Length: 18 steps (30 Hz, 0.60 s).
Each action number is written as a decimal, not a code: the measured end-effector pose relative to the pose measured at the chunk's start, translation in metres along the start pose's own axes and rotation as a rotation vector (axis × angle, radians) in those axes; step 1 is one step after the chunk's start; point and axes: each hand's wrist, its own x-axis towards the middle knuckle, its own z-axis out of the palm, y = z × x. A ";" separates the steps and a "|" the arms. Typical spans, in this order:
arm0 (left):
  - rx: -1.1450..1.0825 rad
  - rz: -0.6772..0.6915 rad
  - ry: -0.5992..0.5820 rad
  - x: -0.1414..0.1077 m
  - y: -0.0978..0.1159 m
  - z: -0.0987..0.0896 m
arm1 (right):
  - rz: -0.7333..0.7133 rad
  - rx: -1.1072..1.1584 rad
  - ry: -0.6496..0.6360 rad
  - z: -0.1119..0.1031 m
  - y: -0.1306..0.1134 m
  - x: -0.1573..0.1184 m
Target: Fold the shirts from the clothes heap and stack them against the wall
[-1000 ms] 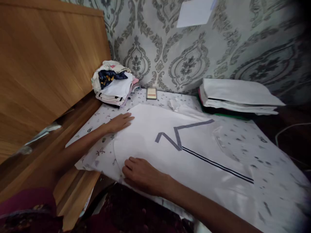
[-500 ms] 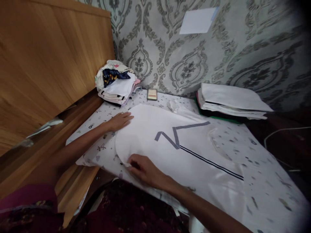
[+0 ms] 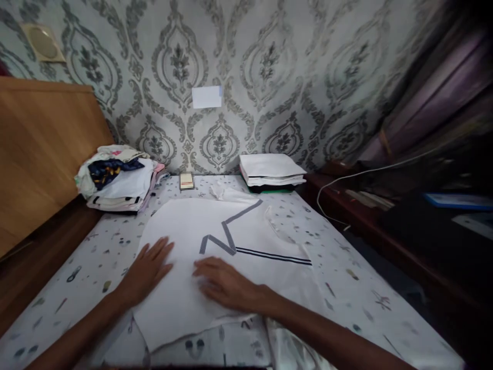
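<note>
A white garment with dark striped lines lies spread on a patterned sheet. My left hand rests on its left part, palm down, with fingers spread. Near the middle, just below the zigzag stripes, my right hand is over the fabric, its fingers slightly bent and blurred by motion, apart from one another, with nothing seen in them. Part of the cloth lies hidden under both hands and the right forearm.
A pile of folded clothes sits at the back left beside a wooden panel. Folded white cloths are stacked at the back right. Between them is a small box. A cable hangs on the right.
The view has swung right and up. My right hand has let go of the garment's edge and moved inward over it. My left hand has moved from the upper edge onto the fabric nearer me.
</note>
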 end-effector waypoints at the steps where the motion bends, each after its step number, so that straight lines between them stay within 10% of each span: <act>1: 0.009 -0.038 0.007 -0.003 -0.012 0.001 | 0.069 -0.089 0.054 -0.008 0.016 -0.008; 8: -0.032 -0.120 0.115 0.028 -0.056 -0.016 | 0.402 -0.465 0.250 -0.062 0.111 -0.052; 13: -0.354 -0.150 0.103 0.155 -0.021 -0.047 | 0.449 -0.526 0.311 -0.096 0.134 -0.031; 18: -0.479 -0.326 -0.020 0.294 0.020 -0.029 | 0.514 -0.508 0.332 -0.115 0.155 -0.003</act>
